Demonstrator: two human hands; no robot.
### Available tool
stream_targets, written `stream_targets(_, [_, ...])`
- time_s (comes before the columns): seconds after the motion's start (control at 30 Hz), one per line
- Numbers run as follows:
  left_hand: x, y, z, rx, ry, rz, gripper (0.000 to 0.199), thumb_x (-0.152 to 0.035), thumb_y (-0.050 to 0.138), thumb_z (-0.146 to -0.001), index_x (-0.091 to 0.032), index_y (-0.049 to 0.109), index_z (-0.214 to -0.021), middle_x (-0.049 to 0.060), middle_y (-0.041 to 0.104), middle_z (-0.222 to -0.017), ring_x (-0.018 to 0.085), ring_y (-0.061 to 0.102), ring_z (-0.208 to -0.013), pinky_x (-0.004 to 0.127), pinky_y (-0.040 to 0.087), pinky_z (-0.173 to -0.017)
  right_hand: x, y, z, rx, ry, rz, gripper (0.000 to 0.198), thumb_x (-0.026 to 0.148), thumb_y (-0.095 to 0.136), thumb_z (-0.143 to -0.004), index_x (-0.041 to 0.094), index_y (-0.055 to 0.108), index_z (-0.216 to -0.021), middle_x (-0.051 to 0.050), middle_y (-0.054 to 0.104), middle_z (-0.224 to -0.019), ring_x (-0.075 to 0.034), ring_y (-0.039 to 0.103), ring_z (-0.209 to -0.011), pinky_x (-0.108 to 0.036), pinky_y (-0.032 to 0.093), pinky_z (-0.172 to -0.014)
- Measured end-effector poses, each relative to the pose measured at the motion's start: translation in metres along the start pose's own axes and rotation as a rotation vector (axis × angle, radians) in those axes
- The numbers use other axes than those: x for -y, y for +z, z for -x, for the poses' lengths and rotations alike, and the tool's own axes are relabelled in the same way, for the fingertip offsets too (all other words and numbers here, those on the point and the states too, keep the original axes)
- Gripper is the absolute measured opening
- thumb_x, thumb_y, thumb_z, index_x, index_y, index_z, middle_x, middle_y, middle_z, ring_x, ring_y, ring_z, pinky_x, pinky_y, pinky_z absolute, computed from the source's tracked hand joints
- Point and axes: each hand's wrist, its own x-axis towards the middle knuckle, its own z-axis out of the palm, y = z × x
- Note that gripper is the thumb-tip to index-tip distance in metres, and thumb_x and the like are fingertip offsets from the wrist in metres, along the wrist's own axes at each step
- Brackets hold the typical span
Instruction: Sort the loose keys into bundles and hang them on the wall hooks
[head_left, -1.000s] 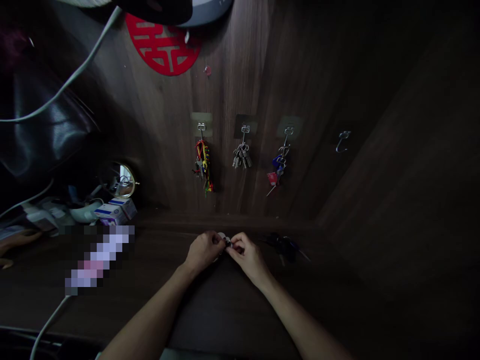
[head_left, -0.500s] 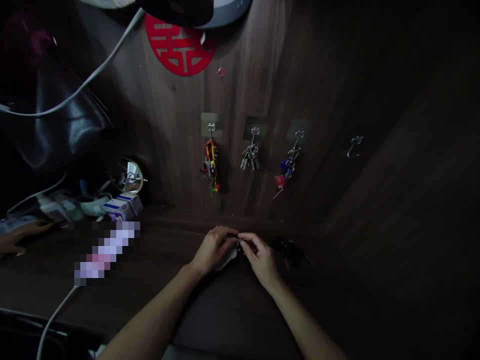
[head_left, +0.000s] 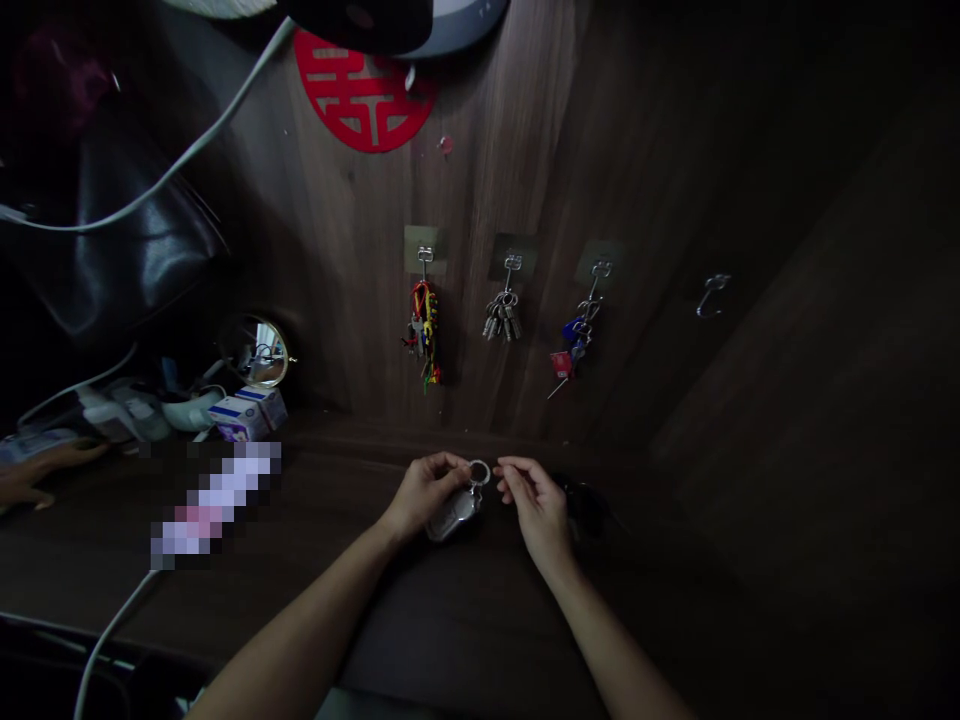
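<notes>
My left hand (head_left: 429,492) pinches a round metal key ring (head_left: 479,472) with a silver-grey key fob (head_left: 454,514) hanging from it, just above the dark wooden surface. The ring stands clear of the fingertips on its right side, and the fob is partly covered by the fingers. Close to the ring but apart from it is my right hand (head_left: 534,500), its fingers loosely bent with nothing visible between them. Just behind the right hand lies a black item (head_left: 589,508), too dark to make out.
On the wooden back panel hang a key bunch with colourful cords (head_left: 424,330), plain silver keys (head_left: 503,316) and keys with blue and red tags (head_left: 574,345). A bare hook (head_left: 711,296) is at right. Small boxes (head_left: 247,414), a round mirror (head_left: 262,352) and a tan hand-shaped thing (head_left: 45,475) are left.
My right hand has let go of the key ring and drawn away to the right. The ring and fob, partly covered before, now show more plainly in my left hand.
</notes>
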Motion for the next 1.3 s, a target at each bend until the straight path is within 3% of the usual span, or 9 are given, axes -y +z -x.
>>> stream_targets(0.13, [-0.005, 0.0, 0.0, -0.016, -0.023, 0.102, 0.029, -0.041, 0.07, -0.064, -0.013, 0.064, -0.067, 0.002, 0.065, -0.066, 0.012, 0.056, -0.059, 0.023, 0.043, -0.061, -0.003, 0.002, 0.002, 0.115, 0.013, 0.099, 0.028, 0.045, 0.05, -0.082, 0.02, 0.062, -0.087, -0.004, 0.065, -0.076, -0.017, 0.059, -0.068, -0.025, 0.046, -0.058])
stream_targets(0.27, [-0.008, 0.001, 0.003, -0.023, -0.015, 0.142, 0.026, -0.038, 0.071, -0.063, -0.013, 0.065, -0.066, 0.002, 0.064, -0.066, 0.012, 0.056, -0.062, 0.023, 0.043, -0.064, -0.003, 0.005, 0.004, 0.173, -0.066, 0.117, 0.024, 0.042, 0.052, -0.081, 0.02, 0.062, -0.081, -0.003, 0.064, -0.077, -0.017, 0.059, -0.071, -0.024, 0.045, -0.062])
stream_targets(0.4, [-0.01, 0.004, 0.004, 0.02, -0.028, 0.209, 0.023, -0.035, 0.072, -0.063, -0.013, 0.066, -0.066, 0.002, 0.064, -0.067, 0.012, 0.055, -0.063, 0.023, 0.043, -0.066, 0.001, 0.004, 0.003, 0.141, -0.086, 0.105, 0.023, 0.041, 0.053, -0.081, 0.02, 0.062, -0.078, -0.002, 0.063, -0.075, -0.016, 0.057, -0.067, -0.024, 0.044, -0.061])
stream_targets(0.7, [-0.011, 0.005, 0.005, 0.102, 0.024, 0.198, 0.023, -0.035, 0.067, -0.071, -0.012, 0.066, -0.07, 0.001, 0.062, -0.066, 0.011, 0.053, -0.065, 0.023, 0.042, -0.07, 0.005, 0.001, 0.002, 0.138, 0.082, -0.131, 0.027, 0.044, 0.059, -0.076, 0.017, 0.06, -0.072, 0.0, 0.058, -0.064, -0.013, 0.051, -0.059, -0.022, 0.041, -0.054])
stream_targets(0.9, [-0.013, 0.005, 0.006, 0.091, 0.019, 0.161, 0.026, -0.035, 0.065, -0.074, -0.014, 0.068, -0.088, 0.004, 0.066, -0.084, 0.015, 0.057, -0.08, 0.026, 0.042, -0.079, 0.006, 0.001, 0.003, 0.124, 0.097, -0.169, 0.025, 0.043, 0.062, -0.074, 0.018, 0.062, -0.072, 0.001, 0.058, -0.064, -0.013, 0.051, -0.059, -0.022, 0.041, -0.054])
stream_targets(1.03, [-0.016, 0.006, 0.01, 0.21, 0.036, 0.11, 0.031, -0.037, 0.061, -0.077, -0.016, 0.065, -0.1, 0.006, 0.065, -0.096, 0.019, 0.056, -0.093, 0.03, 0.039, -0.088, 0.008, -0.001, 0.001, 0.091, 0.071, -0.138, 0.026, 0.044, 0.061, -0.075, 0.018, 0.062, -0.076, 0.0, 0.06, -0.065, -0.014, 0.053, -0.059, -0.023, 0.042, -0.053])
stream_targets(1.17, [-0.011, 0.01, 0.013, 0.319, 0.091, 0.032, 0.044, -0.03, 0.074, -0.066, -0.018, 0.061, -0.106, 0.005, 0.062, -0.103, 0.021, 0.053, -0.1, 0.031, 0.038, -0.091, 0.008, -0.002, -0.004, 0.058, 0.037, -0.114, 0.025, 0.043, 0.061, -0.075, 0.018, 0.062, -0.075, 0.001, 0.059, -0.063, -0.013, 0.053, -0.059, -0.023, 0.043, -0.054])
stream_targets(1.3, [-0.002, 0.013, 0.013, 0.343, 0.067, 0.061, 0.046, -0.027, 0.077, -0.061, -0.018, 0.059, -0.102, 0.003, 0.06, -0.093, 0.017, 0.055, -0.088, 0.028, 0.041, -0.081, 0.011, -0.004, -0.01, 0.03, -0.005, -0.081, 0.024, 0.042, 0.06, -0.076, 0.018, 0.062, -0.076, 0.0, 0.061, -0.066, -0.014, 0.056, -0.062, -0.023, 0.044, -0.057])
